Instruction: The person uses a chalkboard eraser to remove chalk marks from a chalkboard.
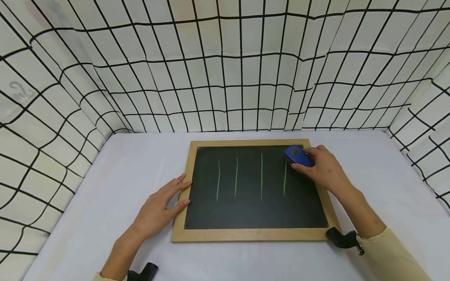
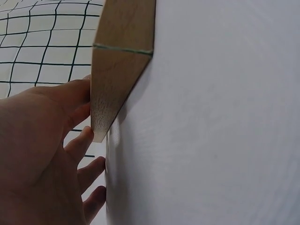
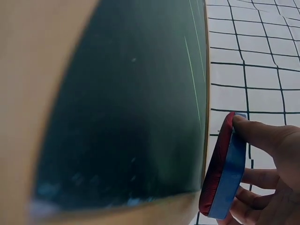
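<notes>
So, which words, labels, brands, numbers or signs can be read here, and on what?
No text can be read for certain.
Blue eraser: a dark mark on its face, too small to read.
Black grid: grey marks among its lines at far left, too faint to read.
Blackboard: four strokes, no words.

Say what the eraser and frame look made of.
Eraser: blue body probably plastic, smooth and hard-edged; red pad likely fabric, given its soft, rounded edge. Frame: light wood, apparently matte, with grain visible in the left wrist view; any clear coat is hard to tell.
</notes>
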{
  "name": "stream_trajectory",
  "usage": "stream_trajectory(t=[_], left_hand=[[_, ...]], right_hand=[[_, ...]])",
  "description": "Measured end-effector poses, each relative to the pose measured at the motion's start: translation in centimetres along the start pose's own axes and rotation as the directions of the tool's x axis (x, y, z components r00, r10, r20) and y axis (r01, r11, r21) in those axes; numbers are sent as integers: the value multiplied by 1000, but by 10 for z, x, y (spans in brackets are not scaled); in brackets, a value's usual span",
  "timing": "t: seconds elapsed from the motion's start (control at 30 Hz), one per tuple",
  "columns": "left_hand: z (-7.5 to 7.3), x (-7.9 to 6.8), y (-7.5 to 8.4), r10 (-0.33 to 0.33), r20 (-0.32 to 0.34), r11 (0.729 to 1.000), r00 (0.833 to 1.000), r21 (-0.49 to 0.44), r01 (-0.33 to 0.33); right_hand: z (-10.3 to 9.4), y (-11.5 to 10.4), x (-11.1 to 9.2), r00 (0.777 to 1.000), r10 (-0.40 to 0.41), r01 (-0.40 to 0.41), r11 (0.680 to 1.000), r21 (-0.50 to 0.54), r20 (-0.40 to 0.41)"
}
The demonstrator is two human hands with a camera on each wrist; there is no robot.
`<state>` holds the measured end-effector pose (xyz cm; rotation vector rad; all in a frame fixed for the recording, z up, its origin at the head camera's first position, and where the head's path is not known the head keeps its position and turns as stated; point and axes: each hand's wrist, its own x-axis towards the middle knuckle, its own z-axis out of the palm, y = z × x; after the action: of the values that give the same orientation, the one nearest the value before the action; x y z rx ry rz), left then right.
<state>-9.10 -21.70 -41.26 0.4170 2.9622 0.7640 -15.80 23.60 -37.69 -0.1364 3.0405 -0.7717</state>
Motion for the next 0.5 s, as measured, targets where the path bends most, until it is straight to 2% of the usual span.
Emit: stream_trajectory(t=[0.5], left_hand=[[-1,-1,-3,8,-1,1000,1000,-20,-8]], right_hand=[[9,-11,28,995,56,-56,998,-7,87]])
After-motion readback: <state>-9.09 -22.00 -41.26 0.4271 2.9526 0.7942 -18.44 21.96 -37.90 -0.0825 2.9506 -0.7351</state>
